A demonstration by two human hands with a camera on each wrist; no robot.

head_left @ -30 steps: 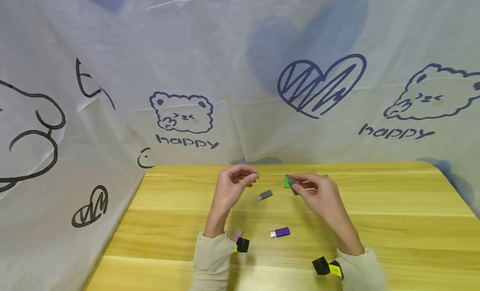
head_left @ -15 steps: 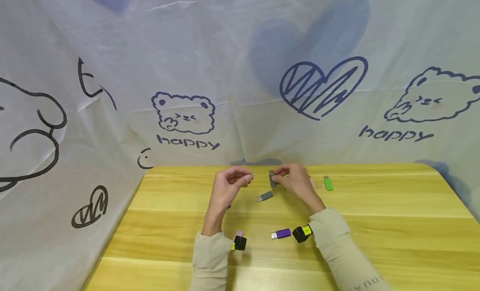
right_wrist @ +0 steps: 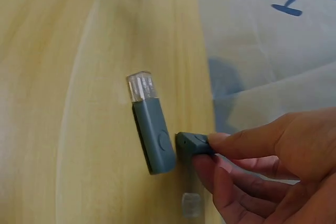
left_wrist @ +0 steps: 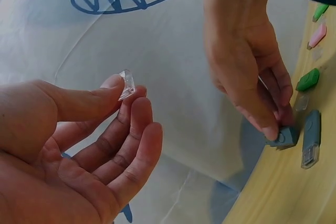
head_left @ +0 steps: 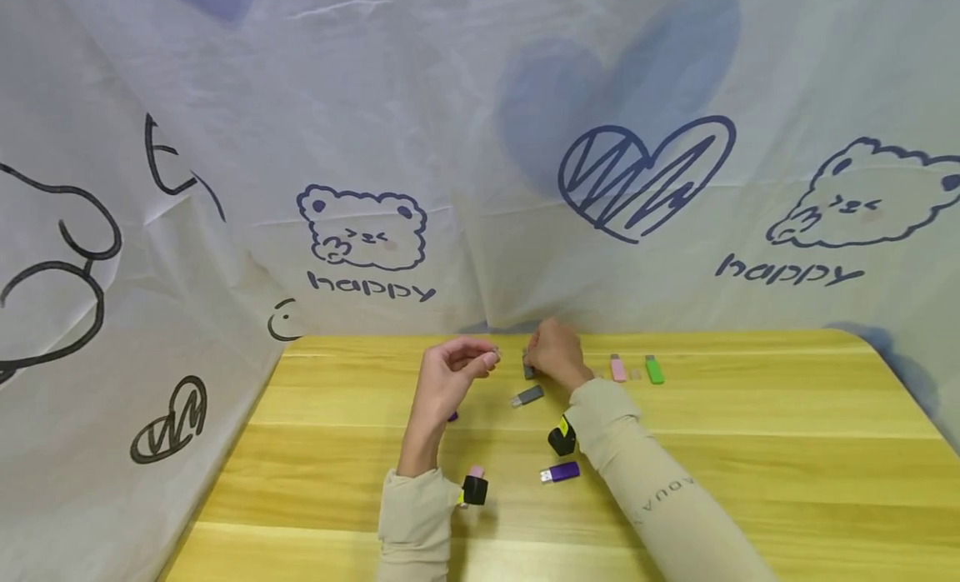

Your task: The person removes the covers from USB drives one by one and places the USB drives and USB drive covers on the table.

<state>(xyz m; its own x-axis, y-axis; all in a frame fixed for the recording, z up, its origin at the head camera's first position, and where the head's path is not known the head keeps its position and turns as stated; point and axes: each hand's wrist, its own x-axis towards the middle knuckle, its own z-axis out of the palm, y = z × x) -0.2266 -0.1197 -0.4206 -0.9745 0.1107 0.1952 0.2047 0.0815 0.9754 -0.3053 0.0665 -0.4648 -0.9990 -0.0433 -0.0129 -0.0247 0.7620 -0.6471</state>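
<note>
My left hand [head_left: 448, 380] pinches a small clear USB cap [left_wrist: 127, 85] between thumb and forefinger, raised above the far side of the table. To its right, my right hand [head_left: 557, 350] grips a grey USB stick [right_wrist: 192, 143] with thumb and fingertips, low at the table's back edge. Its far end is hidden by the fingers. Beside it on the wood lies a second grey USB stick [right_wrist: 152, 135] with a clear cap over its plug. A loose clear cap [right_wrist: 191, 204] lies close to the right fingertips.
Right of the hands lie a pink USB stick [head_left: 618, 368], a clear cap [head_left: 636, 373] and a green USB stick [head_left: 655, 369]. Another green stick [left_wrist: 308, 80] is nearer the right hand. A purple stick [head_left: 560, 472] lies in front; a pink one [head_left: 477, 471] shows by the left cuff. Cloth hangs behind.
My right hand has moved left with the grey USB stick and lowered it to the table, uncovering the pink and green sticks. The left hand keeps the clear cap, shifting slightly left.
</note>
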